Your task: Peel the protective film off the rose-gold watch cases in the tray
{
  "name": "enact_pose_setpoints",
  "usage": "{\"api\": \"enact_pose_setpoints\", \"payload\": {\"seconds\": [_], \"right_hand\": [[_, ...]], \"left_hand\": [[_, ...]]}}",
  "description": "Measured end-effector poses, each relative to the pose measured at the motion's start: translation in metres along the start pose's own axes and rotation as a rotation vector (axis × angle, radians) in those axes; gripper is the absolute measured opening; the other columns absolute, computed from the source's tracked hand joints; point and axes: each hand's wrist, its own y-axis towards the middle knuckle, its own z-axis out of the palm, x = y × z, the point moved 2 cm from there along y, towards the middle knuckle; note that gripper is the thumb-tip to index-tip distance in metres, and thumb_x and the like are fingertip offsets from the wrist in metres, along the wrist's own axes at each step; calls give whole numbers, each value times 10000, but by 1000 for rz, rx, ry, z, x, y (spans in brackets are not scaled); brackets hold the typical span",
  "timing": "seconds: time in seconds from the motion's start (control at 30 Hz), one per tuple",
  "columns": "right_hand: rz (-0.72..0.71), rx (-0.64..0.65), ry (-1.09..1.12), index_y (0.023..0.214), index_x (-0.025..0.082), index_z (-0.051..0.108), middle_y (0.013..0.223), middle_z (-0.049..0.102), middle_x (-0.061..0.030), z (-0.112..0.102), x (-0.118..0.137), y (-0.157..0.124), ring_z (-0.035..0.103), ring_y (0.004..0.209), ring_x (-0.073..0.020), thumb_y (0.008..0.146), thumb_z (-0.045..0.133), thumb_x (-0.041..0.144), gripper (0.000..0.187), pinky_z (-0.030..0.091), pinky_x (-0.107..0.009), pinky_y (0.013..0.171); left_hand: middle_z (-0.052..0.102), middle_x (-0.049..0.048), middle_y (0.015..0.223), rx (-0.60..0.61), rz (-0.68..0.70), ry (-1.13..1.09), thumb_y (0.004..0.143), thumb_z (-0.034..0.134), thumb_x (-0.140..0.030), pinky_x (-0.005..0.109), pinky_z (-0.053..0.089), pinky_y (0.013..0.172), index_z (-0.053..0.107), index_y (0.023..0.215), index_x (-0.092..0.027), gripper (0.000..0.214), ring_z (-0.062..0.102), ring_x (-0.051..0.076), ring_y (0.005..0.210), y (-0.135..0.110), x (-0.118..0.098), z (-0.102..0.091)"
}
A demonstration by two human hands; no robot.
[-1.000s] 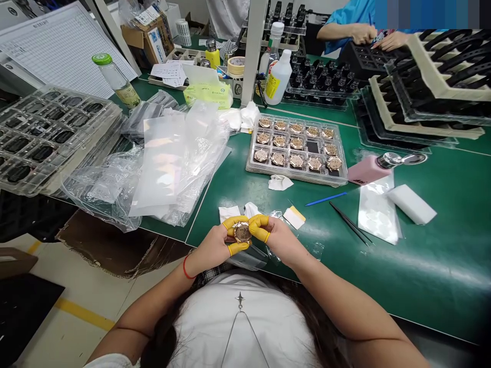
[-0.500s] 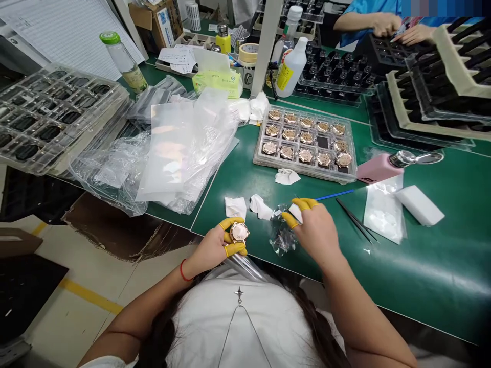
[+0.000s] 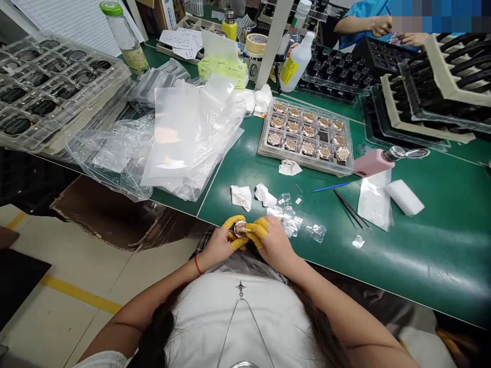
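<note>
A round rose-gold watch case (image 3: 240, 228) is gripped at its edge by the gloved fingertips of my left hand (image 3: 218, 244), close to the table's front edge. Yellow finger cots cover fingers on both hands. My right hand (image 3: 273, 243) has its fingers pinched together against the case's right side; whatever they hold is hidden. Just beyond my right hand lie crumpled clear film pieces (image 3: 293, 223). White wipes (image 3: 241, 198) rest beyond the watch case. Further back, a clear tray (image 3: 307, 160) carries rows of similar watch cases, with one dark slot.
Black tweezers (image 3: 350, 208), a blue stick (image 3: 330, 187), a white block (image 3: 404, 197) and a pink bottle (image 3: 374, 164) lie to the right. Plastic sheets (image 3: 172, 138) and stacked trays (image 3: 57, 92) fill the left. A co-worker's hands (image 3: 412, 39) are at the far right.
My right hand has moved left from the clear film to the watch case, with a small white piece earlier at its fingers. The film now shows uncovered. The view has shifted slightly.
</note>
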Motion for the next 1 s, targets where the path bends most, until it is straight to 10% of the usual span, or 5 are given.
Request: {"api": "enact_pose_setpoints", "payload": {"seconds": [0.47, 0.63, 0.77, 1.0], "right_hand": [[121, 52, -47, 945, 177, 615, 849, 622, -73, 18, -9, 26, 474, 831, -221, 828, 438, 101, 226, 356, -356, 757], [450, -130, 206, 1134, 201, 553, 1035, 621, -92, -10, -49, 5, 542, 913, -221, 904, 419, 299, 283, 426, -370, 805], [648, -243, -35, 1119, 166, 604, 1076, 592, -150, -29, -84, -15, 498, 1023, -303, 828, 530, 315, 335, 387, -498, 888], [409, -97, 464, 1291, 219, 452, 963, 633, -49, -21, -43, 19, 579, 874, -182, 867, 481, 296, 433, 472, -360, 807]], "left_hand": [[680, -4, 681, -27, -7, 17, 700, 723, -262, 254, 518, 554, 406, 1301, -177, 685, 672, 180, 589, 0, 2, 0], [654, -6, 704, 49, -47, -121, 710, 721, -288, 266, 522, 628, 400, 1254, -158, 644, 667, 158, 611, -7, -15, 0], [642, -3, 814, 142, -43, -245, 688, 749, -256, 278, 519, 702, 400, 1236, -177, 654, 666, 138, 657, -7, -41, 0], [679, 30, 895, 185, 61, -172, 675, 757, -296, 302, 504, 756, 370, 1348, -211, 780, 651, 169, 775, 37, -77, 17]]}}
